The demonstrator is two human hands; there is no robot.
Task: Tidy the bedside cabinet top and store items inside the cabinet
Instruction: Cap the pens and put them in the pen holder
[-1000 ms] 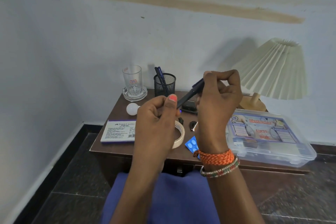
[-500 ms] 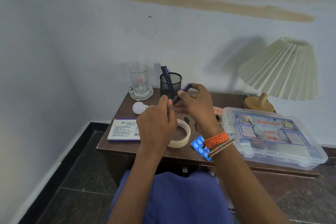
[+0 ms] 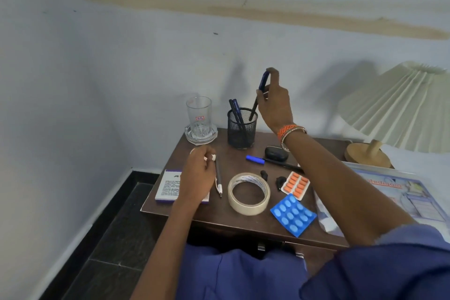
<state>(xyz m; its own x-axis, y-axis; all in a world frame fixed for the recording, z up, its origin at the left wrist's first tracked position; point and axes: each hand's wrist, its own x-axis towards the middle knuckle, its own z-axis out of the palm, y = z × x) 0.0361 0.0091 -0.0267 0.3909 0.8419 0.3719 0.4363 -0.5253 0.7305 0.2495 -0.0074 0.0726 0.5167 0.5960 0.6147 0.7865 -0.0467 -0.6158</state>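
My right hand point(image 3: 275, 102) is raised over the black mesh pen holder point(image 3: 241, 129) and grips a blue pen point(image 3: 264, 81), nearly upright, with its lower end inside the holder. Two more pens stand in it. My left hand point(image 3: 198, 175) rests on the left of the brown cabinet top point(image 3: 229, 163), fingers closed on the upper end of a pencil point(image 3: 218, 178) that lies flat. A white bulb is mostly hidden under this hand. A tape roll point(image 3: 248, 193), a blue blister pack point(image 3: 293, 214), an orange blister pack point(image 3: 295, 185) and a blue-capped pen point(image 3: 267, 161) lie loose.
A glass point(image 3: 199, 117) on a coaster stands at the back left. A white and purple box point(image 3: 168, 186) lies under my left wrist. A black earbud case point(image 3: 276, 153) and two earbuds point(image 3: 264, 174) sit mid-top. A clear first aid box point(image 3: 401, 200) and a lamp point(image 3: 401, 105) fill the right.
My right hand has carried the pen from in front of me back to the holder and lowered its tip in. My left hand dropped to the cabinet top at the pencil.
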